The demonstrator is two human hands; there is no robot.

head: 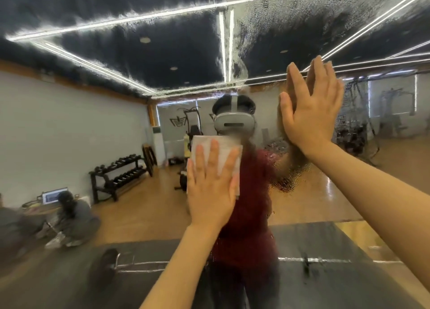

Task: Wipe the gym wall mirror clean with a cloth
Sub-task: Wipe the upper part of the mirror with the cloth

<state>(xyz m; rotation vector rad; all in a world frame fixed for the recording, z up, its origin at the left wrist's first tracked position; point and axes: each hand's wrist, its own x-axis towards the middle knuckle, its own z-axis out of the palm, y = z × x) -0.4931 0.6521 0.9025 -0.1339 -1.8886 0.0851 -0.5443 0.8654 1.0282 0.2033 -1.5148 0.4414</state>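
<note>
Cloth (pixel 226 155) (long axis upright) flat under left hand (pixel 210 185).

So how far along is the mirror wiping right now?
Done: the lower left mirror reflects clearly. In hand: the left hand presses the cloth flat to the glass; the right hand rests beside it. Left: droplets under the right hand and smearing along the top.

Both forearms are bare, with no sleeves reaching the wrists of the left hand (pixel 210 180) or right hand (pixel 311 113). The mirror reflection shows a dark red short-sleeved top (pixel 253 199) and a grey headset (pixel 233 122) with a white strap; the lower garment looks dark, though blurred.
</note>
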